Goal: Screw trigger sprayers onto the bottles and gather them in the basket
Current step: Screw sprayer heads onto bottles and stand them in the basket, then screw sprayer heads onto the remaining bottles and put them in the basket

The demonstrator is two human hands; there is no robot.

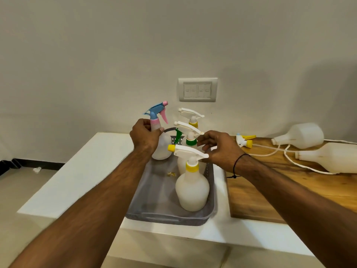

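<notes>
Now left fingers (154, 130) clamp round translucent bottle (161, 147); right fingers (207, 141) spread, empty.

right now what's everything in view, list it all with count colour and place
basket: 1, grey, on the white counter
bottles in basket: 3, white, upright at the right side; collars yellow, green, yellow
pink-blue bottle: 1, clear with pink and blue sprayer, held at the basket's far left
loose sprayer: 1, white and yellow, on the wooden board
open bottles: 2, white, lying on the board, far and near
board: 1, brown wood, right of basket
counter: 1, white
switch plate: 1, white, on wall
hands: left gripping the pink-blue bottle; right open over the basket
</notes>
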